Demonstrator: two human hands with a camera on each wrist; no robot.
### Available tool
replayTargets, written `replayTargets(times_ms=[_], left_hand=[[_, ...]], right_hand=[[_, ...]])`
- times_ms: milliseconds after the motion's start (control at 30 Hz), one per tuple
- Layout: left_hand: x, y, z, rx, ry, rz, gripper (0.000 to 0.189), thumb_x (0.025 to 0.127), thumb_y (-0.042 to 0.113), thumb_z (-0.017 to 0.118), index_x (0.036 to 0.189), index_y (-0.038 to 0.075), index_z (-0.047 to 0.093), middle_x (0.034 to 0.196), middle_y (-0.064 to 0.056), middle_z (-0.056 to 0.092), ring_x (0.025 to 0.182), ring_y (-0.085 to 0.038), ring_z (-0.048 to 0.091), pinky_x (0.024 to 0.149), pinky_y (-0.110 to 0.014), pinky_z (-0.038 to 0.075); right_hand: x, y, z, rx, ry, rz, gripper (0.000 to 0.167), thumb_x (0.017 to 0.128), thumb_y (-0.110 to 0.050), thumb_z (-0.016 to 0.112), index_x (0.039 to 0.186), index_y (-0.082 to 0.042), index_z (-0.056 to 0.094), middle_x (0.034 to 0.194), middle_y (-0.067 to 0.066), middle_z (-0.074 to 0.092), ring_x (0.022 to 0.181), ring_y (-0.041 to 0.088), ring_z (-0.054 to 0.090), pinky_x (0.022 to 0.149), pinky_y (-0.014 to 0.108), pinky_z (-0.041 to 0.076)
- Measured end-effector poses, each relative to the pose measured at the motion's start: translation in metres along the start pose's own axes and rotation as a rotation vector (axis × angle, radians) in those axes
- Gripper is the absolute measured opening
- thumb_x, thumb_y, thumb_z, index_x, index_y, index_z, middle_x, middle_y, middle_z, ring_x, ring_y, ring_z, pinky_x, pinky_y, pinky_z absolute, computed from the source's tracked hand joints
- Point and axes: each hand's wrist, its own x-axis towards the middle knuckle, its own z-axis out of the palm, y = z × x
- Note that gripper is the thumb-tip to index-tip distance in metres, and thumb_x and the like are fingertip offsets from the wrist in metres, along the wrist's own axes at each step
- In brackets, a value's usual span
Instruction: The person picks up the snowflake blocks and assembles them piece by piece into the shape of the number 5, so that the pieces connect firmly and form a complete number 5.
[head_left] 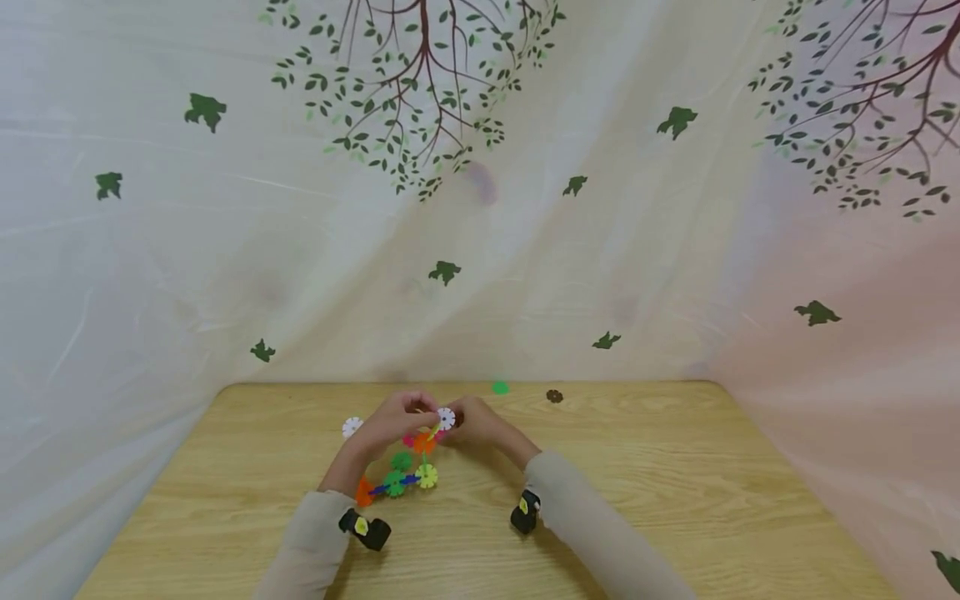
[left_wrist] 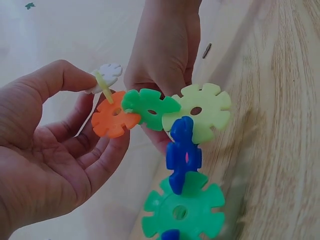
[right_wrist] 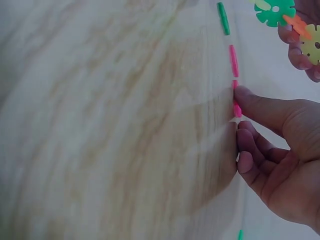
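A chain of slotted plastic flower discs hangs from my left hand [head_left: 388,421], whose thumb and fingers pinch the upper end near a white disc [left_wrist: 109,75]. Below it, in the left wrist view, come an orange disc [left_wrist: 115,118], a green disc [left_wrist: 150,105], a pale yellow disc [left_wrist: 210,106], a blue disc [left_wrist: 183,155] and a larger-looking green disc [left_wrist: 200,215]. My right hand [right_wrist: 295,150] is down at the table, its thumb and curled fingers at a pink disc [right_wrist: 236,105] lying flat. Another pink disc [right_wrist: 233,60] lies just beyond.
On the wooden table [head_left: 675,500] lie a loose white disc [head_left: 352,427], a green disc [head_left: 402,460] under the chain, another green disc [head_left: 500,387] and a dark brown disc [head_left: 554,396] near the far edge. A printed cloth [head_left: 510,317] hangs behind the table.
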Motion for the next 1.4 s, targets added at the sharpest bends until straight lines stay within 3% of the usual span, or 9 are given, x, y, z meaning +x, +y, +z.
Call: replayTargets(times_ms=[200,367,867,1133,1400], left_hand=[[0.001,0.0,0.001,-0.006,0.029,-0.027,0.02,0.097,0.016,0.069,0.106,-0.001,0.064,0.097,-0.004,0.064,0.084,-0.017,0.057,0.07,-0.024,0.05],[0.003,-0.002,0.002,-0.018,0.052,-0.048,0.02,0.097,0.017,0.069,0.107,0.0,0.064,0.094,-0.001,0.065,0.083,-0.015,0.059,0.07,-0.025,0.052],[0.006,-0.002,0.009,-0.03,0.14,-0.089,0.022,0.099,0.02,0.066,0.112,0.002,0.065,0.1,-0.005,0.068,0.095,-0.02,0.063,0.077,-0.026,0.051],[0.007,-0.003,0.013,-0.054,0.186,-0.098,0.021,0.097,0.02,0.07,0.11,0.004,0.068,0.1,-0.004,0.069,0.093,-0.018,0.062,0.077,-0.026,0.052],[0.009,-0.003,0.016,-0.082,0.172,-0.081,0.021,0.096,0.017,0.07,0.112,0.004,0.068,0.097,-0.001,0.068,0.09,-0.017,0.061,0.078,-0.027,0.052]], right_hand=[[-0.005,0.001,-0.008,-0.021,-0.013,-0.013,0.014,0.085,-0.006,0.082,0.09,0.0,0.071,0.075,0.003,0.062,0.068,0.008,0.051,0.062,0.018,0.045],[-0.01,0.006,-0.015,-0.013,-0.015,-0.019,0.019,0.081,0.001,0.082,0.095,-0.001,0.069,0.086,0.009,0.069,0.075,0.009,0.058,0.068,0.02,0.052],[-0.035,0.022,-0.037,0.077,0.095,-0.029,0.018,0.082,0.005,0.078,0.098,-0.001,0.072,0.094,0.013,0.073,0.081,0.01,0.064,0.073,0.021,0.054],[-0.042,0.009,-0.045,0.127,0.205,-0.061,0.019,0.091,-0.001,0.073,0.109,0.003,0.073,0.1,0.019,0.072,0.086,0.01,0.063,0.078,0.023,0.054],[-0.04,-0.005,-0.046,0.205,0.276,-0.118,0.018,0.092,-0.007,0.075,0.107,0.001,0.074,0.101,0.019,0.075,0.086,0.01,0.066,0.075,0.024,0.055]])
